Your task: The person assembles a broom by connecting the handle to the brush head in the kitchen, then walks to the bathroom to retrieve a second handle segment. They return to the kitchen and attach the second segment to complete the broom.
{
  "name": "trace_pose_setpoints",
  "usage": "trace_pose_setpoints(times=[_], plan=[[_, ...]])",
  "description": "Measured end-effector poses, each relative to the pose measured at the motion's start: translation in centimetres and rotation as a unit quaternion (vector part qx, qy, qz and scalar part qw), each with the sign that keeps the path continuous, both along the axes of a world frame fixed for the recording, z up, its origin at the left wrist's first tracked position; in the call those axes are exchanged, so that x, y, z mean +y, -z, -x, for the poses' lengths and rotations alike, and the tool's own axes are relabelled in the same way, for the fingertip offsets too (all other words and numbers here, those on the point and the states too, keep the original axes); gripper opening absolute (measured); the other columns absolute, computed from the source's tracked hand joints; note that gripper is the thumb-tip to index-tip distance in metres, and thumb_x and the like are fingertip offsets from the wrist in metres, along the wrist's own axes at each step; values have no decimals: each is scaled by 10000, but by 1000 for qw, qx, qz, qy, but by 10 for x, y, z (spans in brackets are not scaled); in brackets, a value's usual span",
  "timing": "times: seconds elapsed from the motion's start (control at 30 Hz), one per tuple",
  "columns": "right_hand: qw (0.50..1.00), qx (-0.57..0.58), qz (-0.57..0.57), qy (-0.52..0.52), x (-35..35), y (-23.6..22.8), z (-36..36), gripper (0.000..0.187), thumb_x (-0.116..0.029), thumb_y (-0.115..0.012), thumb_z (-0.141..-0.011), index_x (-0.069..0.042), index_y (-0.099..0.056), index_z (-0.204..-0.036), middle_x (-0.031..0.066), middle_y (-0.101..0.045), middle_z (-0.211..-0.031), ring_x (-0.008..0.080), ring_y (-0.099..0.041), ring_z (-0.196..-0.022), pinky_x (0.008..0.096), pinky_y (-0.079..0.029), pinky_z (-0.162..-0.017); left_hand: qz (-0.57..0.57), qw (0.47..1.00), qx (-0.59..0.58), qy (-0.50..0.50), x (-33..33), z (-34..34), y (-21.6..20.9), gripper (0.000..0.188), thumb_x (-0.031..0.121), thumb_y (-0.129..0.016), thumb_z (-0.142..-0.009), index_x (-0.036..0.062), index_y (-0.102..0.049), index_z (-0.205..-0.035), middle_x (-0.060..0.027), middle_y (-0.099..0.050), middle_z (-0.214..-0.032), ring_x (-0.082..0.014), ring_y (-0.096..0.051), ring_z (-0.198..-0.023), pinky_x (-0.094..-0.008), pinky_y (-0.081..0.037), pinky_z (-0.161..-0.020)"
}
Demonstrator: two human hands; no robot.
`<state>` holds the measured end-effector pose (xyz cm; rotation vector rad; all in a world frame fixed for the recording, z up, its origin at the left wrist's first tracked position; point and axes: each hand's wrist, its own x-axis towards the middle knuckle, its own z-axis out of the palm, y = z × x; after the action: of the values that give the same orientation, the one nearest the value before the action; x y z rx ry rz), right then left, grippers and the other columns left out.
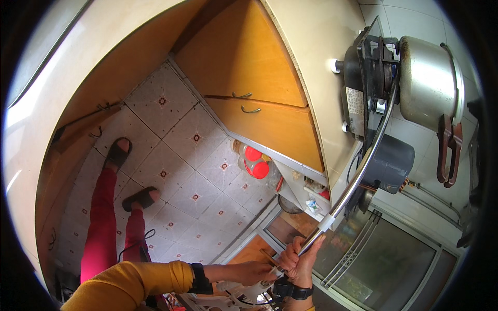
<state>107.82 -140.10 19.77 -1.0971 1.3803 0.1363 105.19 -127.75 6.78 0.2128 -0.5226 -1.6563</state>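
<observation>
A long shiny metal pole (pixel 356 182) with a white collar (pixel 326 223) slants from my hands up to the right, passing in front of the stove and pot. My right hand (pixel 301 259) is wrapped round the pole below the collar. Just to its left, my left hand (pixel 253 272) is closed at the pole's lower end, next to white plastic parts (pixel 257 292) partly hidden under my hands and wrists. Which kind of tool the pole belongs to, I cannot tell.
A gas stove (pixel 358 103) carries a silver pressure cooker (pixel 428 83) on the right-hand counter (pixel 316 46); a dark grey pot (pixel 390 163) is beside it. Wooden cabinets (pixel 244 57) stand below. Red-lidded jars (pixel 257 169) sit on the tiled floor (pixel 179 137), near a glazed door (pixel 399 264).
</observation>
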Motion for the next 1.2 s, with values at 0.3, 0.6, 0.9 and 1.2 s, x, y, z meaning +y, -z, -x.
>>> trace_pose_setpoints(times=[0.3,0.6,0.9,1.2], plan=[[998,-26,-54,4,0,1,4,749,-823,-210,-799,-112,-355,-611,-8,-251,-436,113,-232,-341,265,-198,-337,40,979,182,82,4,6,8,449,551,-418,-951,102,-437,-946,46,-358,-513,-65,-342,-401,-223,-243,-401],[993,0,109,-38,14,4,-2,642,-674,-278,-909,-69,-477,-837,29,-388,-538,150,-393,-430,289,-327,-392,-28,983,168,68,4,16,5,468,558,-422,-946,92,-462,-961,45,-360,-553,-69,-335,-418,-232,-246,-407],[975,-5,199,-97,11,9,-4,466,-493,-370,-981,-41,-478,-1021,36,-419,-604,134,-418,-447,286,-378,-403,-73,992,92,34,12,-9,-6,504,596,-393,-938,97,-464,-946,41,-325,-569,-81,-313,-453,-254,-242,-431],[974,-3,198,-110,8,12,-8,497,-550,-370,-959,-62,-465,-977,22,-371,-577,122,-373,-425,276,-334,-385,-132,985,90,64,4,-1,-11,405,503,-423,-966,100,-460,-950,43,-340,-550,-77,-326,-451,-252,-249,-426]])
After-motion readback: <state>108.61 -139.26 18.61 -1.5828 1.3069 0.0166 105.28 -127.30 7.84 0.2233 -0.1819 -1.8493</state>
